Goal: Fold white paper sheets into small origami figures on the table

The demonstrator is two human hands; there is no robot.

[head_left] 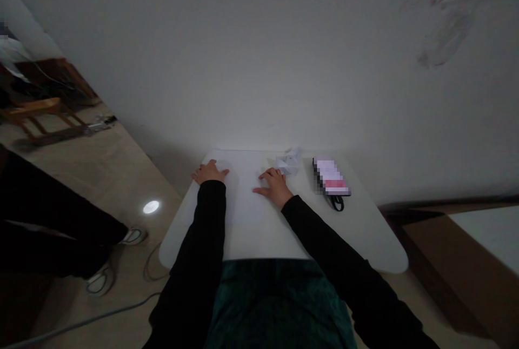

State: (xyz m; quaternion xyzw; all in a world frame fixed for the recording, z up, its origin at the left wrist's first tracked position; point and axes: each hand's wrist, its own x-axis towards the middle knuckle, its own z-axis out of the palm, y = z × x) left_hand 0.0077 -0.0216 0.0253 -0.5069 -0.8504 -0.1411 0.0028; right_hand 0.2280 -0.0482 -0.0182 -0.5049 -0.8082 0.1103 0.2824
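A flat white sheet of paper (243, 192) lies on the left half of a small white table (324, 235). My left hand (210, 172) rests on the sheet's left side with its fingers spread. At the sheet's right edge is my right hand (277, 187), thumb and fingers apart and nothing visible between them. Just beyond the right hand sits a crumpled piece of white paper (288, 161). The sheet's outline is faint against the tabletop.
A phone (331, 177) with a black strap (337, 203) lies at the table's right. Behind the table rises a grey wall (259, 57). On the left stand another person's legs (52, 230), near a cable (97, 317) on the floor. A brown box (458, 268) is at the right.
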